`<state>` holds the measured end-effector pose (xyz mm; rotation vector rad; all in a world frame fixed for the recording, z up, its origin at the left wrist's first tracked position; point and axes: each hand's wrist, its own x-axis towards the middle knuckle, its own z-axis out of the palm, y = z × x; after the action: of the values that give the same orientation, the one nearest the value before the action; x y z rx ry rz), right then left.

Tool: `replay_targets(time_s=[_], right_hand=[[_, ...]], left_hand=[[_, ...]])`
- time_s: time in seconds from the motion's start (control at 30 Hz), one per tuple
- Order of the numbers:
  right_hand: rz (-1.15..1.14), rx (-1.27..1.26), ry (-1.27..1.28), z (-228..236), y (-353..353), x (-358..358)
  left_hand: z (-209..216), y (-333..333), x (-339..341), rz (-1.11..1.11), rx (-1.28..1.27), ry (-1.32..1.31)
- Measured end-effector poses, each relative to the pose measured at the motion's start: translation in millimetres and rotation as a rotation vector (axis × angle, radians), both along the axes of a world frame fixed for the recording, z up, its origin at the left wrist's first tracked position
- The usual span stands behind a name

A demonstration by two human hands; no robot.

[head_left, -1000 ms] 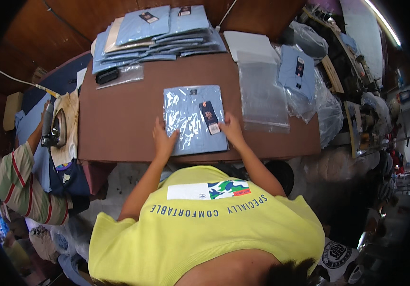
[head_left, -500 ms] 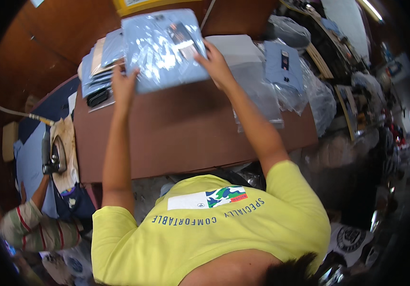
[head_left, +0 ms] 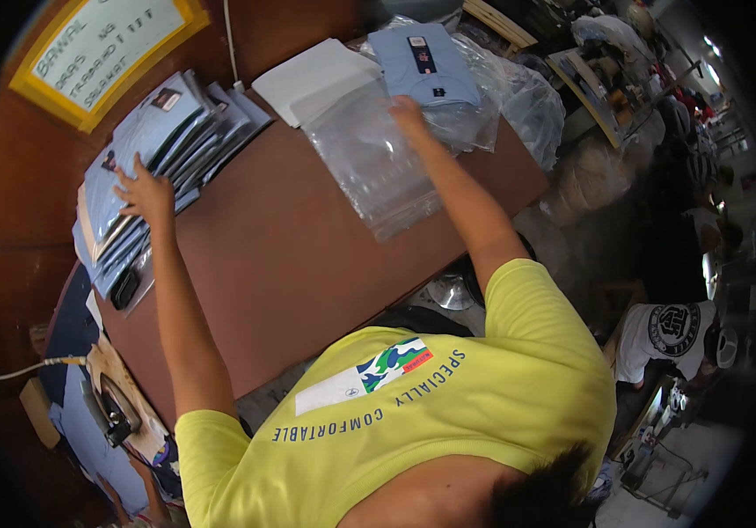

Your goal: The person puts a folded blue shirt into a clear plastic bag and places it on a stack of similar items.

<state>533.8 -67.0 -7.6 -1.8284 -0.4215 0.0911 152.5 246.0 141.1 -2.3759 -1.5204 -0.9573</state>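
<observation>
My left hand (head_left: 146, 192) is open, its fingers spread over the pile of folded light-blue shirts in clear bags (head_left: 153, 132) at the table's far left. Over on the right, my right hand (head_left: 407, 114) is at the lower left corner of a folded blue shirt (head_left: 426, 70) with a dark tag. Its fingers are bunched and indistinct, and whether they grip the shirt is unclear. Just below that hand, flat clear plastic bags (head_left: 369, 167) are spread on the brown table (head_left: 281, 255). A stack of white sheets (head_left: 312, 84) lies partly under the bags.
Crumpled clear plastic (head_left: 527, 114) sits at the table's right end. A dark phone-like object (head_left: 124, 289) lies by the pile. At the lower left, an iron (head_left: 118, 414) rests on a scorched cloth beside another person's arm. A yellow-framed sign (head_left: 109, 53) hangs on the wooden wall.
The bagged shirt held in both hands has been let go onto the left pile. My left hand has opened there; my right hand has moved to the folded shirt. The view has turned.
</observation>
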Motion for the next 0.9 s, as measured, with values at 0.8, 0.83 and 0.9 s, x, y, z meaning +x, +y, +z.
replay_targets(time_s=[0.8, 0.83, 0.9], right_hand=[[0.147, -0.179, 0.317, 27, -113, 186], [0.125, -0.202, 0.263, 26, -114, 188], [0.096, -0.251, 0.156, 31, -108, 182]], left_hand=[[-122, -219, 396, -0.542, -1.118, -0.192], [-120, -219, 397, -0.531, -1.074, -0.196], [-113, -219, 394, -0.548, -1.022, -0.238]])
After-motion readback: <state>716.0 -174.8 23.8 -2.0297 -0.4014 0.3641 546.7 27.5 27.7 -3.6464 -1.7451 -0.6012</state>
